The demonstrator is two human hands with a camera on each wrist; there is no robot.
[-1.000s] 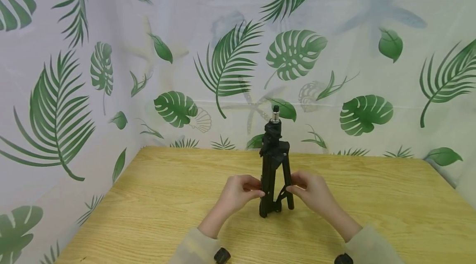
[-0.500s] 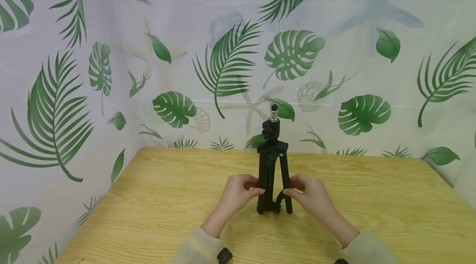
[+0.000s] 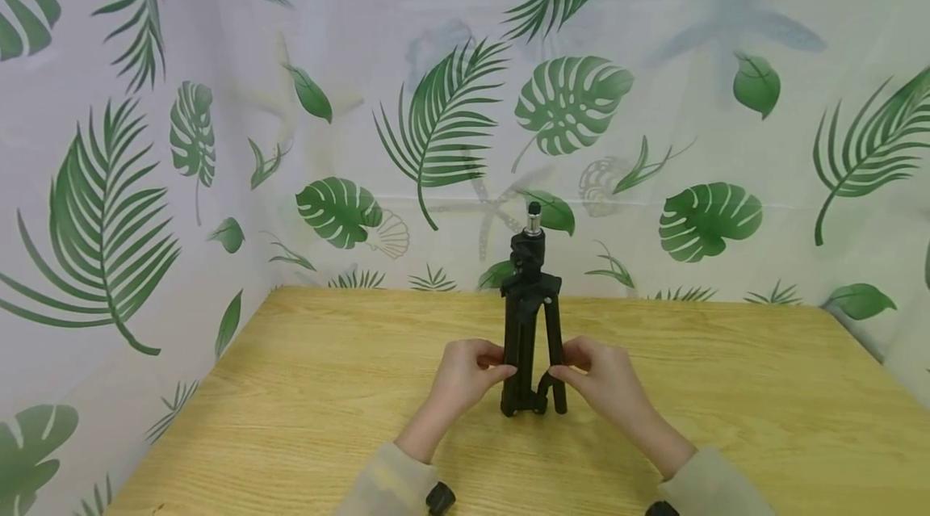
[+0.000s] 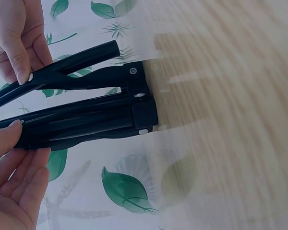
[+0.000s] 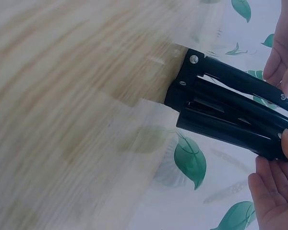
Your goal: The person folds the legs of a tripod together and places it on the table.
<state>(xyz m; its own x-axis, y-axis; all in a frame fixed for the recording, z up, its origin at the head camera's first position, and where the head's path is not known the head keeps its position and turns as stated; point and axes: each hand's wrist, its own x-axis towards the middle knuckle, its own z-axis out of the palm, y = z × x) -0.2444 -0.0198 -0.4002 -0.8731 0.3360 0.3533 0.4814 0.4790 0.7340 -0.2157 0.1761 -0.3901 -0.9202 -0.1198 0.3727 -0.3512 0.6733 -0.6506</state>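
Observation:
A black folding tripod stand (image 3: 521, 330), with a silver stud and black cap (image 3: 534, 219) on top, is upright between the two hands. My left hand (image 3: 465, 375) pinches its left legs between thumb and fingers. On the other side my right hand (image 3: 606, 379) grips the right leg (image 3: 555, 330), which spreads a little away from the rest. The left wrist view shows a short hinged brace (image 4: 93, 79) joining that leg to the foot bracket (image 4: 143, 96). In the right wrist view, the thumb and fingers of my right hand (image 5: 276, 189) hold the leg tube (image 5: 221, 136).
The wood-grain table (image 3: 312, 387) spreads around the stand. Behind and to the left hangs a white curtain (image 3: 327, 144) printed with green leaves. Small black devices (image 3: 439, 498) sit at both cuffs.
The stand has turned slightly and stands straighter, its feet more level. The right leg has come a little closer to the others. Both hands keep their hold.

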